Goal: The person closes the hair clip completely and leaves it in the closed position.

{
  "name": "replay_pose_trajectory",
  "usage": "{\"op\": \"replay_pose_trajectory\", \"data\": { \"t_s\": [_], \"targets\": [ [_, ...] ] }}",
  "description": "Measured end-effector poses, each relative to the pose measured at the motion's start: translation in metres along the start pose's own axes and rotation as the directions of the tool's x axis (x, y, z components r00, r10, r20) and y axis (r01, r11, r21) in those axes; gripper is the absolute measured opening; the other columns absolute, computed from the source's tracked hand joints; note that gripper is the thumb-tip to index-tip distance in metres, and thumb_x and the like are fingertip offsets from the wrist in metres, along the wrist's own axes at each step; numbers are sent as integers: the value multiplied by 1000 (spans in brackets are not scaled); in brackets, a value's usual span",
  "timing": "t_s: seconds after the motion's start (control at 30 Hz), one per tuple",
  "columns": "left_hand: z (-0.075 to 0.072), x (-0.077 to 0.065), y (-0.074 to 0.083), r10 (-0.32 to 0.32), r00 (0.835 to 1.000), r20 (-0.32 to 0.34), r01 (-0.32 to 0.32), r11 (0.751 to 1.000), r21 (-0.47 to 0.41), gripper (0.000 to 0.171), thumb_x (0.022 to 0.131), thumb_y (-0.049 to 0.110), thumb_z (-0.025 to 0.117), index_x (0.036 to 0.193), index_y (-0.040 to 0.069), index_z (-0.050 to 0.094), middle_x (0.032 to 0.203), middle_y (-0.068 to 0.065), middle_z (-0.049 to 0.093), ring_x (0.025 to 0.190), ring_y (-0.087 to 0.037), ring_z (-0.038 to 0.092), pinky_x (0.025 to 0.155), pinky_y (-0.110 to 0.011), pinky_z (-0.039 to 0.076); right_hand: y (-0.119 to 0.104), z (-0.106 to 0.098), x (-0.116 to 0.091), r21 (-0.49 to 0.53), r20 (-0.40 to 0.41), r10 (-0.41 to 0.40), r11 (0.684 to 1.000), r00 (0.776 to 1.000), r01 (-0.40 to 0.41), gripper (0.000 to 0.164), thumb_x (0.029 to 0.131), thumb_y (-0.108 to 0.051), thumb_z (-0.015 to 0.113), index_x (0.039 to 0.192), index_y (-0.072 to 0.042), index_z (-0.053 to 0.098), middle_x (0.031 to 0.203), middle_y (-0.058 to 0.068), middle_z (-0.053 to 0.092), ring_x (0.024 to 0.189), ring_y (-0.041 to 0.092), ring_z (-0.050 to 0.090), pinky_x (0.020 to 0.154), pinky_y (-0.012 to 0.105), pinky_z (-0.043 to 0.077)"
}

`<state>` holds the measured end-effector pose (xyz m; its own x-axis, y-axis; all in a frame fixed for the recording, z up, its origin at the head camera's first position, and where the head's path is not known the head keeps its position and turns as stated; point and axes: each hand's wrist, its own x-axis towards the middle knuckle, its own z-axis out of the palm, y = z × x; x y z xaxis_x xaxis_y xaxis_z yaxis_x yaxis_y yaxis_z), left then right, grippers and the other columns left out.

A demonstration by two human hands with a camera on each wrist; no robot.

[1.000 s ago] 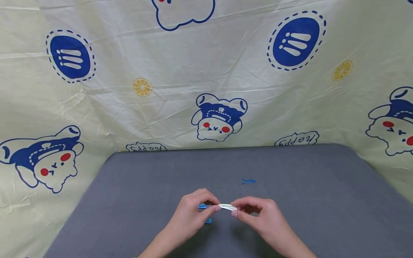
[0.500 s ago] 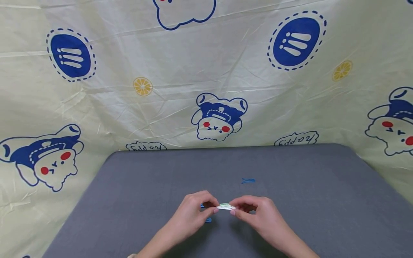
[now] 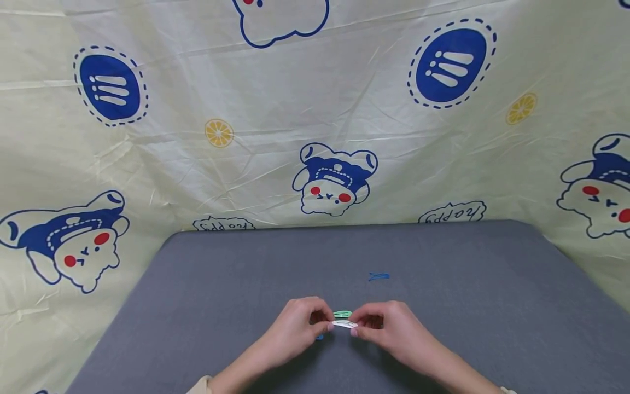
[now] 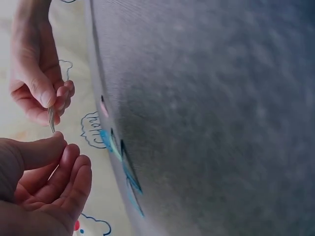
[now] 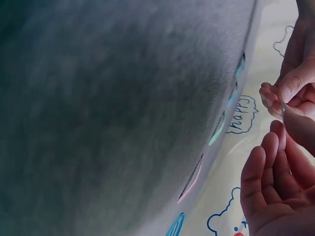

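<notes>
A white snap hair clip is stretched between both hands over the table. My left hand pinches its left end between thumb and forefinger, and my right hand pinches the other end the same way. In both wrist views the clip appears edge-on as a thin strip. Just beyond it lies a green hair clip. A blue hair clip is mostly covered by the left hand in the head view. From the right wrist, a pink hair clip shows on the table.
Farther back on the grey table lies another blue clip. A pale printed cloth hangs behind the table's far edge.
Both hands have come slightly nearer the person with the white clip between them. The green clip has come into view behind it, while a blue clip has become hidden behind the left hand.
</notes>
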<state>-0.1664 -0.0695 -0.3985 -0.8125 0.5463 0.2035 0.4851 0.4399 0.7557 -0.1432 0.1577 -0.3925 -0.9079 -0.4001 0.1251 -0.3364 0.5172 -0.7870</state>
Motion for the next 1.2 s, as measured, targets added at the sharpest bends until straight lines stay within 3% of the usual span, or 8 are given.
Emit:
{"op": "replay_pose_trajectory", "data": {
  "t_s": [0.2,0.43,0.6,0.8,1.2],
  "targets": [
    [3,5,-8,-14,999,39,14,1000,-12,9,85,2,75,83,10,71,73,12,59,63,-2,53,59,-20,48,6,-1,5,-48,55,-15,999,998,18,6,85,-15,77,90,-16,74,75,-14,64,67,4,59,60,25,50],
    [4,10,-16,-45,995,91,46,999,-15,11,85,3,75,80,12,69,70,12,60,62,-1,53,59,-20,46,12,-1,11,-29,97,-30,999,995,33,7,84,-13,78,89,-15,73,75,-12,64,67,4,59,59,24,50],
    [7,9,-20,-49,995,89,49,999,-4,12,84,3,75,79,13,69,69,13,59,64,0,53,60,-19,46,15,0,15,-39,115,-32,999,993,37,8,83,-16,79,88,-17,73,74,-13,64,67,3,58,59,24,48],
    [8,8,-19,-8,998,62,8,1000,8,14,83,1,75,78,13,70,71,13,59,66,1,53,62,-18,46,19,0,17,-37,140,-15,999,990,20,7,83,-17,79,88,-17,74,74,-13,64,67,3,58,59,24,47],
    [15,5,-17,69,997,36,-73,991,113,16,78,0,79,75,13,69,72,15,52,67,4,50,62,-15,44,23,0,22,-62,161,-22,998,987,33,9,81,-13,80,86,-18,74,71,-13,64,64,2,57,57,24,47]
  ]
}}
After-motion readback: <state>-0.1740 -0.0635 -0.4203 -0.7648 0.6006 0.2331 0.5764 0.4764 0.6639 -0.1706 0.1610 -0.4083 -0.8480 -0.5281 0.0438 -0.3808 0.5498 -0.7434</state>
